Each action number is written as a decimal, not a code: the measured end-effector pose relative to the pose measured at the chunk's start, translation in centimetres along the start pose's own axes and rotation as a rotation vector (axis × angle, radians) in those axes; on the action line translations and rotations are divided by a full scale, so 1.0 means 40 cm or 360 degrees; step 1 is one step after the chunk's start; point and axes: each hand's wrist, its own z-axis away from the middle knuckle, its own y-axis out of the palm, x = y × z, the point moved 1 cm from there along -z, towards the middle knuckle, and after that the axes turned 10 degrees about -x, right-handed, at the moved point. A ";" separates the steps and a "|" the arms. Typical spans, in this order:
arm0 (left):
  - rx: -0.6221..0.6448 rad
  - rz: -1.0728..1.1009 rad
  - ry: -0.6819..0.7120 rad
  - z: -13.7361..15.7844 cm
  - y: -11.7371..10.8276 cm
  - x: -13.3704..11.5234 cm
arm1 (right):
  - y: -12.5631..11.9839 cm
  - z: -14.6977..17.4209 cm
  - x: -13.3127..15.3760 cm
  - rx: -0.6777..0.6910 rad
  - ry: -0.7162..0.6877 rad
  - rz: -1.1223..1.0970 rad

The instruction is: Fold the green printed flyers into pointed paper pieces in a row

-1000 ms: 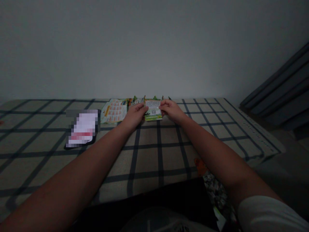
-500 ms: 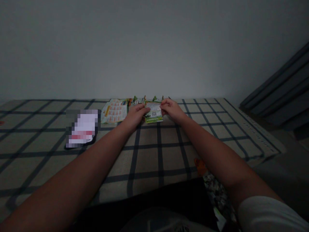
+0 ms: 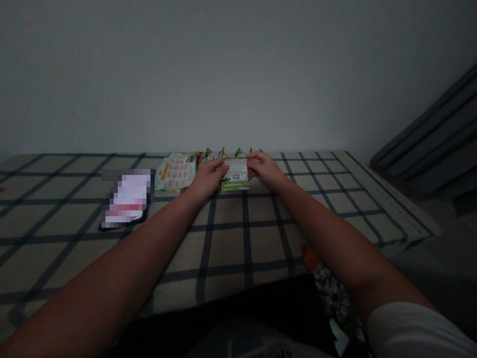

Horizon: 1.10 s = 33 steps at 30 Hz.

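Note:
A small green-and-white printed card (image 3: 236,178) with a QR code is held up at the far part of the checked cloth. My left hand (image 3: 208,176) grips its left edge, thumb on the printed face. At the upper right edge, my right hand (image 3: 264,168) pinches it between thumb and fingers. Whether it is a single card or a folded leaflet, I cannot tell. Just behind my hands stand several small green-and-white pointed pieces (image 3: 208,151), mostly hidden. Printed sheets (image 3: 179,171) with rows of orange boxes lie just left of my left hand.
A phone (image 3: 128,196) with a blurred screen lies on the checked cloth (image 3: 227,243) at the left. The wall (image 3: 238,74) rises behind the far edge. A grey curtain (image 3: 439,134) hangs at the right. Something orange (image 3: 309,257) lies near my right forearm.
The card has shifted slightly left and turned a little, with my left hand moving along. My right hand stays nearly in place, still pinching the edge.

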 end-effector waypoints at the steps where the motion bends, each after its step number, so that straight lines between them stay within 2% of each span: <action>1: 0.0007 0.0014 -0.0008 0.001 0.001 -0.001 | 0.000 -0.001 0.000 -0.0014 -0.0007 0.0011; 8: -0.0004 0.0075 -0.0108 -0.005 0.002 0.015 | 0.002 0.000 0.005 -0.0097 -0.0041 0.0104; 18: -0.0039 0.0027 0.0015 -0.006 -0.001 0.016 | 0.001 -0.001 -0.001 -0.0059 -0.0005 0.0017; 33: -0.0013 0.0026 0.0002 0.002 0.000 0.005 | 0.003 -0.003 0.001 -0.0123 -0.0060 0.0042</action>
